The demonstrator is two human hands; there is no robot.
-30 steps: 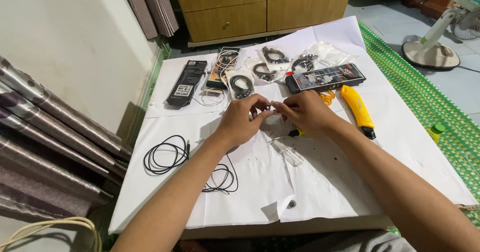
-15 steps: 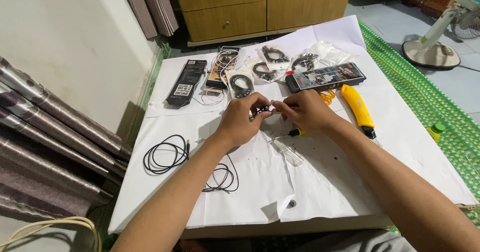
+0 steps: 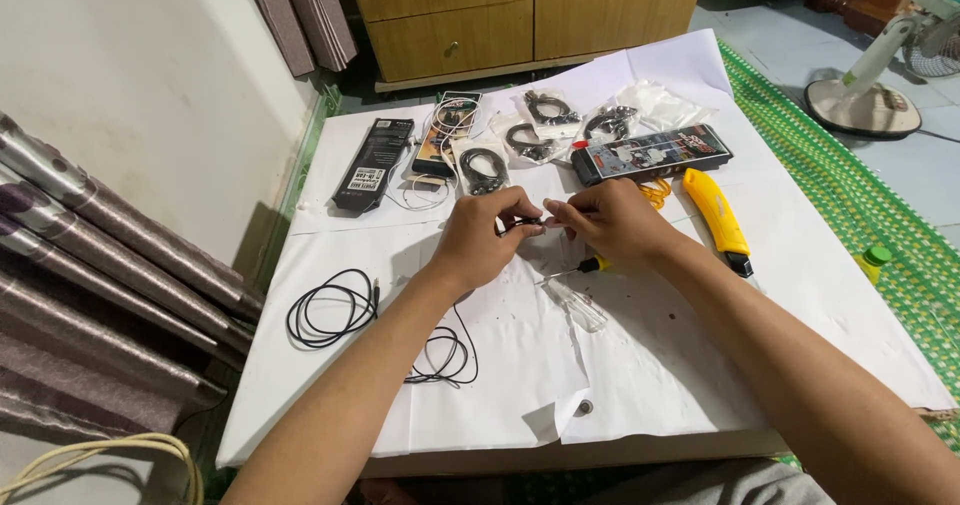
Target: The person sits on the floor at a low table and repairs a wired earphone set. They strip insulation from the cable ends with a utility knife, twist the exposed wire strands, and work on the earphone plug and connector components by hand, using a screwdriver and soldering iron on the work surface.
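Item: small dark connector piece [image 3: 527, 225], pinched from both ends between left hand [image 3: 488, 237] and right hand [image 3: 612, 221], held together above white paper-covered table [image 3: 700, 365], yellow utility knife [image 3: 717, 218] alongside; steady, level fingertip grip judged advisable.

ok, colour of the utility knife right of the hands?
Yellow with a black tip; the utility knife shows best in the head view.

White wall [image 3: 150, 95] left, wooden cabinet [image 3: 520, 10] behind, green woven mat [image 3: 880, 215], pale tiled floor [image 3: 790, 55], standing fan [image 3: 880, 75]
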